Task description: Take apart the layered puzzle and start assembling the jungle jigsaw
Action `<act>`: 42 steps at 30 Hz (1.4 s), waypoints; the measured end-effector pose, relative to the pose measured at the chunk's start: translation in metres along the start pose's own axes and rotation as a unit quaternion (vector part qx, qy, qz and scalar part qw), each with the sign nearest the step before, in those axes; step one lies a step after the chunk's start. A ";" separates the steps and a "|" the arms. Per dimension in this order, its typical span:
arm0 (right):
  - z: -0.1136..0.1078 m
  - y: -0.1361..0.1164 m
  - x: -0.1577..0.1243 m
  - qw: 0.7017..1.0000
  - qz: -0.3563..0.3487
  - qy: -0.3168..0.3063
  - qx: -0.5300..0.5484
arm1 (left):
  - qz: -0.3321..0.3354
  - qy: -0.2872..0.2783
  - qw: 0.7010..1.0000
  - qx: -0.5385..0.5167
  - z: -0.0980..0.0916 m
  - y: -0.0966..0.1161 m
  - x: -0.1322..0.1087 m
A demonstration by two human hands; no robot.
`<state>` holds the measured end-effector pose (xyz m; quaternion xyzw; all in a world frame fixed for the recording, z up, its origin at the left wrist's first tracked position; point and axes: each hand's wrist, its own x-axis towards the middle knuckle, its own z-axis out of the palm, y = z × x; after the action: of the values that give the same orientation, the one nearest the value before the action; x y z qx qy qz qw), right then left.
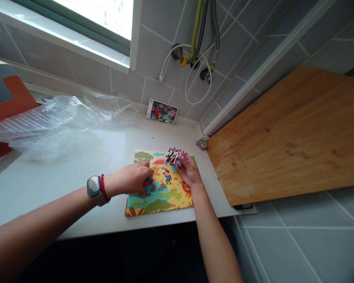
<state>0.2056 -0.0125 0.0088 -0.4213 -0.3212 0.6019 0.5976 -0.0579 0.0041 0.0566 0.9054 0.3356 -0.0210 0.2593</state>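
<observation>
A colourful jigsaw puzzle lies flat on the white counter, showing a jungle scene with a pirate figure. My left hand rests on its left-middle part with the fingers curled down, and I cannot tell whether they grip a piece. My right hand sits over the puzzle's upper right edge. It holds a small stack of puzzle pieces, whose patterned backs show. A watch and a red cord circle my left wrist.
A crumpled clear plastic bag lies at the counter's back left. A bamboo cutting board leans at the right, with a few pieces beside its corner. A picture card stands against the tiled wall, below hoses.
</observation>
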 end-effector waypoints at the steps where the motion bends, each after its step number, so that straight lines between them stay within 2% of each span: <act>1: 0.000 0.000 0.000 1.000 0.000 0.001 0.002 | 0.000 0.001 1.000 0.001 0.001 -0.001 0.001; 7: -0.001 0.001 0.000 1.000 -0.003 -0.001 -0.004 | 0.008 0.006 1.000 -0.002 0.004 -0.003 0.001; 13: -0.001 0.001 0.000 1.000 -0.009 0.003 -0.008 | 0.025 0.018 0.997 -0.064 0.004 0.002 0.005; 15: -0.001 0.001 0.000 1.000 -0.012 0.000 -0.007 | 0.032 0.052 0.995 -0.084 0.007 -0.001 0.013; 17: -0.002 0.000 0.000 1.000 -0.015 -0.006 -0.004 | 0.030 0.111 0.987 -0.110 0.009 -0.008 0.021; 20: -0.001 -0.001 0.000 1.000 -0.018 -0.015 -0.002 | -0.014 0.193 0.964 -0.182 0.011 -0.020 0.032; 22: 0.000 -0.002 -0.002 1.000 -0.019 -0.023 -0.002 | -0.049 0.219 0.946 -0.236 0.010 -0.025 0.036; 26: 0.005 -0.003 -0.008 0.998 -0.005 -0.058 -0.015 | -0.079 0.229 0.915 -0.323 0.014 -0.028 0.040; 30: 0.011 -0.001 -0.012 0.994 0.017 -0.101 -0.047 | -0.071 0.230 0.871 -0.429 0.024 -0.023 0.046; 35: 0.013 0.004 -0.010 0.990 0.003 -0.101 -0.102 | -0.063 0.244 0.817 -0.518 0.035 -0.014 0.051; 38: 0.013 0.006 -0.009 0.989 -0.006 -0.094 -0.116 | -0.059 0.256 0.800 -0.540 0.038 -0.010 0.050; 42: 0.014 0.004 -0.010 0.987 -0.003 -0.092 -0.134 | -0.036 0.278 0.800 -0.530 0.037 -0.010 0.048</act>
<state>0.1905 -0.0211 0.0126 -0.4393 -0.4541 0.5877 0.5053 -0.0218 0.0212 0.0097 0.5809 0.3845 0.4035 0.5932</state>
